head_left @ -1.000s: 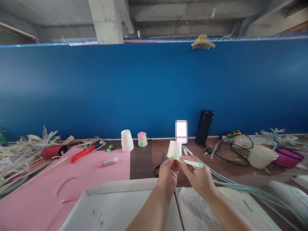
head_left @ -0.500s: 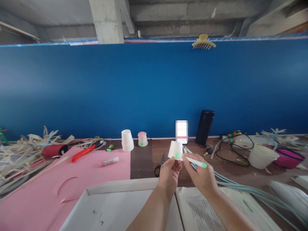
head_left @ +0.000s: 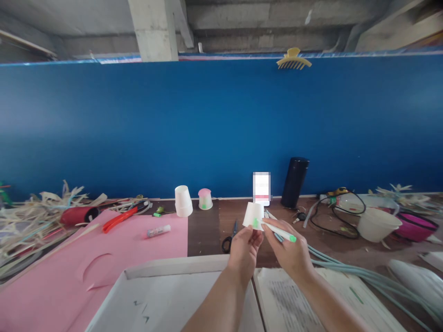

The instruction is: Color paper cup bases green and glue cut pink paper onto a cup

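My left hand (head_left: 245, 249) grips a white paper cup (head_left: 252, 214) by its rim, the cup upside down. A green patch of colour shows low on the cup's side. In my right hand (head_left: 289, 251) is a white marker (head_left: 279, 230) with a green end, its tip against or very close to the cup near the green patch. Further back stand upside-down stacked white paper cups (head_left: 183, 201) and a small cup (head_left: 205, 200) with a pink top and a green mark. A green marker cap (head_left: 157, 215) lies at the edge of the pink paper (head_left: 138, 249).
Black-handled scissors (head_left: 227, 242) lie left of my hands, and a glue stick (head_left: 157, 231) rests on the pink paper. Behind are a blurred phone (head_left: 261, 189) and a black flask (head_left: 295, 182). A white box lid (head_left: 173, 265) and pale blue tubes (head_left: 332, 265) lie close by.
The cup has turned slightly in my left hand, so the green patch looks narrower and sits further left of the marker tip. Both hands keep their grip.
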`<state>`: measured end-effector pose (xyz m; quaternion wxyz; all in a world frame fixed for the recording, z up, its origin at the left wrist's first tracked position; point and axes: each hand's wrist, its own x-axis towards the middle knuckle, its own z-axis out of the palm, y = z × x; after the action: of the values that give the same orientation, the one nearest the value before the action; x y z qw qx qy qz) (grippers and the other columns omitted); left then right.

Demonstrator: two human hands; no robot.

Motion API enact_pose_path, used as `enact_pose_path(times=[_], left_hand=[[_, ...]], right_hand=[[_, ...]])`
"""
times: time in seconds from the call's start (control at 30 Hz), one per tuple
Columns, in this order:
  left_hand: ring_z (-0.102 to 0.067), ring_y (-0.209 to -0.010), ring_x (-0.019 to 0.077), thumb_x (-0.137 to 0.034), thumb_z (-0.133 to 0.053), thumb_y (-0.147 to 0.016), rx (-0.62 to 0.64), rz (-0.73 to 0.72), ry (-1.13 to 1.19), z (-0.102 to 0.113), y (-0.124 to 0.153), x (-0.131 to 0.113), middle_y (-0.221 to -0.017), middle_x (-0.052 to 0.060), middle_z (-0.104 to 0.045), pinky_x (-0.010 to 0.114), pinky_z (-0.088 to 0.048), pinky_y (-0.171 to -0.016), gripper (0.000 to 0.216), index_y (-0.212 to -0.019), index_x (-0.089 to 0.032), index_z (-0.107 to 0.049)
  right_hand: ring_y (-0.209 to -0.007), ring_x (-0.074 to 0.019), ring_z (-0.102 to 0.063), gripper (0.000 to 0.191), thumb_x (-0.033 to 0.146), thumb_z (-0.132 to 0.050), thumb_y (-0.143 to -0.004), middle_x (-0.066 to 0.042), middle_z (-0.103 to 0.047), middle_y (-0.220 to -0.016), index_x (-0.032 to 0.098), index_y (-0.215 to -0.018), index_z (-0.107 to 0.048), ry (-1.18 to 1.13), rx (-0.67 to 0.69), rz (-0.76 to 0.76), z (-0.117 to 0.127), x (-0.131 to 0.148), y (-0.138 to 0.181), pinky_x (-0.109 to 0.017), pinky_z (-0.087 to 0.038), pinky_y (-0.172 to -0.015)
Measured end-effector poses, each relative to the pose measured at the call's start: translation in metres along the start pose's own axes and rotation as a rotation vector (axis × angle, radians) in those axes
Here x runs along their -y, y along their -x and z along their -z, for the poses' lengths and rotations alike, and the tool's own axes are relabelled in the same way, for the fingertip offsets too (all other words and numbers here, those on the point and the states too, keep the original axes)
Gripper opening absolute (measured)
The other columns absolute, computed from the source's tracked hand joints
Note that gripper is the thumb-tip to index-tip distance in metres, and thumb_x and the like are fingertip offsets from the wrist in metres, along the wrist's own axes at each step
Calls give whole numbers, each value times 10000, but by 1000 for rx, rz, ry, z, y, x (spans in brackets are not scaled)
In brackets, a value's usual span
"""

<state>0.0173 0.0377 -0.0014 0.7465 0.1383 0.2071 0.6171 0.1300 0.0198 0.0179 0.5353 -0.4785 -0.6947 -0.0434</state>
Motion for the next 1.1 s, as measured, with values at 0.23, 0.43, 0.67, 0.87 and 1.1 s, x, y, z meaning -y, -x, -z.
enact_pose_path(times=[0.23,0.43,0.67,0.87,1.1], left_hand=[[-611,-653,103,-148,-683,-702,20,-12,-3,2,-2,1,-689,64,-639,205,-501,-696,83,-710,-71,-652],[-609,-668,107,-159,-676,-704,55,-15,-5,3,-2,1,-688,60,-639,209,-486,-712,84,-709,-77,-657],[-598,-642,94,-128,-650,-730,18,-22,17,4,-3,1,-656,47,-625,198,-492,-683,64,-685,-83,-645],[-615,-649,104,-96,-604,-766,-27,13,49,1,-1,-2,-686,71,-636,204,-515,-683,72,-709,-72,-640],[-613,-620,105,-75,-576,-782,-91,43,72,-1,0,-4,-664,72,-619,203,-527,-630,88,-702,-66,-613]], right_hand=[[-852,-203,-650,193,311,-531,-838,-45,-694,-909,230,-965,-653,27,16,22,1,3,-1,-339,-521,-773],[-847,-203,-651,149,308,-551,-822,-37,-697,-889,228,-900,-649,46,40,14,0,2,1,-336,-520,-768],[-866,-205,-646,149,306,-550,-824,-36,-695,-899,230,-912,-643,69,69,3,-2,0,3,-340,-514,-775],[-859,-197,-645,169,307,-534,-840,-45,-692,-902,215,-928,-645,74,37,-6,0,1,0,-328,-505,-792],[-878,-203,-647,198,320,-531,-841,-56,-694,-922,207,-945,-656,77,0,8,1,1,-2,-320,-504,-788]])
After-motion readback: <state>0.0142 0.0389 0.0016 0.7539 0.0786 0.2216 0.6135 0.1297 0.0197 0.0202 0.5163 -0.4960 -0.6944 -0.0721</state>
